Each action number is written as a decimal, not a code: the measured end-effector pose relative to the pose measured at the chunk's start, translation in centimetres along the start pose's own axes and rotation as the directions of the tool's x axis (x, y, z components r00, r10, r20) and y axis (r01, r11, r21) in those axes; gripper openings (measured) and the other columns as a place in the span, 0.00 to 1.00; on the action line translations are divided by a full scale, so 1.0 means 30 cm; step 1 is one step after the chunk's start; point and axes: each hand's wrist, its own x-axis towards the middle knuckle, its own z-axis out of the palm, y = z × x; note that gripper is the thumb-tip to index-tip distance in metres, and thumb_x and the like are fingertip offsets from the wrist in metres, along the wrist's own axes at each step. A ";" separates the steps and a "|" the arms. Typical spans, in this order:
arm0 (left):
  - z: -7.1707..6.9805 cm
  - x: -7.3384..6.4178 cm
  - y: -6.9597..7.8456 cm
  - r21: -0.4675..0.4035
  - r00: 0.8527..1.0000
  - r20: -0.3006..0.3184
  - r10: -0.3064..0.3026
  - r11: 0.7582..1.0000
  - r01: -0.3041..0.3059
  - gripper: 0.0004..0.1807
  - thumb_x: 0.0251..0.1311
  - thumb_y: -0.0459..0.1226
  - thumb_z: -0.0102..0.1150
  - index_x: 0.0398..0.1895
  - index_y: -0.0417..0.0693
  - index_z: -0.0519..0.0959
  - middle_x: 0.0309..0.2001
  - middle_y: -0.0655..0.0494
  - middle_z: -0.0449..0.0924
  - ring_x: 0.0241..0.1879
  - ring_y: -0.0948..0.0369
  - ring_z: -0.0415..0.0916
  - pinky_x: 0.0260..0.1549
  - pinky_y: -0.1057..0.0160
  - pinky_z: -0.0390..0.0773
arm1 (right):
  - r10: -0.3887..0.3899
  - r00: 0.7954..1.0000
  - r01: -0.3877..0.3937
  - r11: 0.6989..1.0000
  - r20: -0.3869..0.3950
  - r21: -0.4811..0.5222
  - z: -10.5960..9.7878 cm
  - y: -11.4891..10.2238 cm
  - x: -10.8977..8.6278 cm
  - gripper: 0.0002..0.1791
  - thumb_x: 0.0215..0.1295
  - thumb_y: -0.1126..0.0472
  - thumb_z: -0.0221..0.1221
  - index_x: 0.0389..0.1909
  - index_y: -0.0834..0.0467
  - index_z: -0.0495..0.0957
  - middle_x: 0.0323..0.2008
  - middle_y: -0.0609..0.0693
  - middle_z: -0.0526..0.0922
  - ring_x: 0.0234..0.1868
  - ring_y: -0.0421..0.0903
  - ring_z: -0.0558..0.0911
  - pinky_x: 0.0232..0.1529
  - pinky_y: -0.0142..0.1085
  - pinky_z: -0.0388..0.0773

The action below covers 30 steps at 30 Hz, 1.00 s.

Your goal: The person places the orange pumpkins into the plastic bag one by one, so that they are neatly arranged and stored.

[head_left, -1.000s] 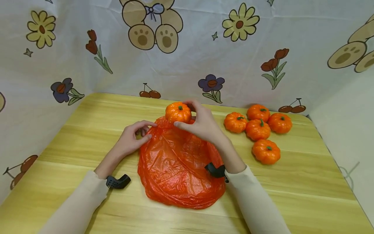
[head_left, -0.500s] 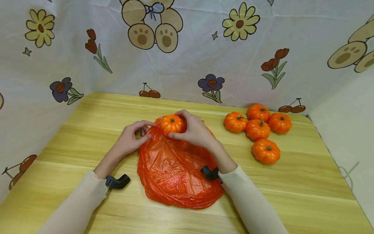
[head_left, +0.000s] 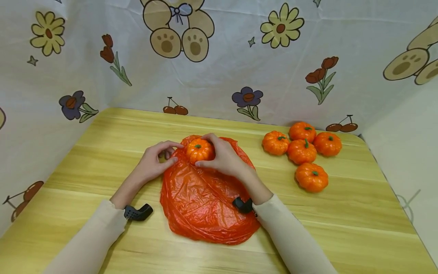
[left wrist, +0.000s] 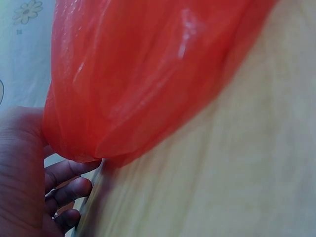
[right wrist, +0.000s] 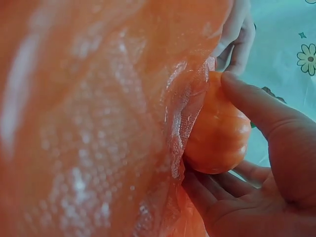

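An orange-red plastic bag [head_left: 202, 201] bulges on the table in the head view, its mouth at the far side. My left hand [head_left: 153, 163] holds the bag's left rim between thumb and index finger, the other fingers curled loosely below. In the left wrist view the thin red plastic [left wrist: 133, 74] hangs past those fingers. My right hand [head_left: 224, 158] grips a small orange pumpkin [head_left: 198, 151] with a green stem, thumb on the near side and fingers on the far side. From the right wrist, the pumpkin [right wrist: 219, 128] sits at the bag's rim, partly behind the plastic.
Several more small pumpkins [head_left: 302, 151] stand grouped on the right of the wooden table [head_left: 359, 205], one [head_left: 311, 177] nearer the front. A patterned cloth [head_left: 219, 72] rises behind the table's back edge.
My right hand has brought the pumpkin down and slightly to the left, from above the bag's far edge into its mouth. The left hand has stayed in place.
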 end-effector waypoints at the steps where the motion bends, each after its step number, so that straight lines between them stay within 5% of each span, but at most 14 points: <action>1: 0.000 0.000 0.001 0.002 1.000 0.000 0.000 1.000 0.000 0.20 0.67 0.33 0.67 0.60 0.59 0.85 0.38 0.55 0.78 0.35 0.57 0.71 0.35 0.63 0.71 | -0.001 1.000 0.001 1.000 0.001 -0.006 -0.001 0.000 -0.001 0.43 0.59 0.50 0.77 0.72 0.55 0.68 0.62 0.52 0.79 0.59 0.49 0.81 0.62 0.47 0.80; 20: 0.018 0.004 0.000 0.010 1.000 -0.011 0.022 1.000 -0.022 0.19 0.66 0.33 0.68 0.59 0.58 0.85 0.38 0.56 0.79 0.35 0.58 0.71 0.34 0.64 0.71 | -0.021 0.995 0.026 0.998 -0.095 0.054 -0.129 -0.064 -0.075 0.46 0.63 0.42 0.73 0.77 0.53 0.67 0.72 0.53 0.74 0.71 0.58 0.76 0.69 0.54 0.75; 30: 0.011 -0.002 0.002 0.008 1.000 -0.013 0.003 1.000 -0.003 0.19 0.66 0.34 0.69 0.59 0.58 0.85 0.38 0.55 0.79 0.35 0.58 0.72 0.35 0.65 0.71 | -0.023 0.990 0.033 0.997 -0.139 0.069 -0.183 -0.054 -0.128 0.42 0.62 0.42 0.74 0.74 0.50 0.70 0.70 0.50 0.76 0.72 0.49 0.74 0.71 0.48 0.73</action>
